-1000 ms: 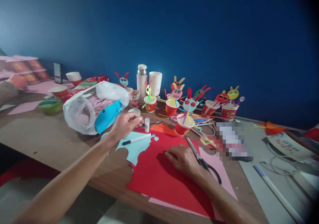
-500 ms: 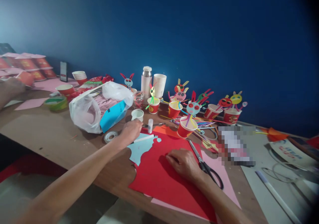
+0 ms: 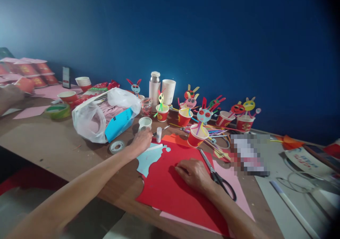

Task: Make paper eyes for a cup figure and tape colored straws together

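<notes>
My left hand [image 3: 142, 139] is closed on a thin black pen-like tool [image 3: 161, 130], whose pale tip points right and slightly up. Just behind that hand stands a small white cup [image 3: 145, 123]; a small clear tube [image 3: 158, 135] is upright to its right. Under the fingers lies cut light-blue paper [image 3: 145, 162] with a white pen [image 3: 154, 146] on it. My right hand [image 3: 193, 173] rests on a large red paper sheet [image 3: 164, 185], fingers curled and nothing visible in them. Black-handled scissors [image 3: 220, 178] lie beside it.
Red paper cups with paper rabbit figures, one nearest [image 3: 198, 136], stand along the wall. A plastic bag [image 3: 89, 122] of papers, a tape roll [image 3: 117, 146] and green tape [image 3: 57, 111] are left. Another person's hand [image 3: 10, 97] is far left. Pipe cleaners [image 3: 220, 131] lie behind.
My left hand has closed on the black pen-like tool and tilted its tip up off the table. My right hand stays on the red sheet. The view has shifted slightly.
</notes>
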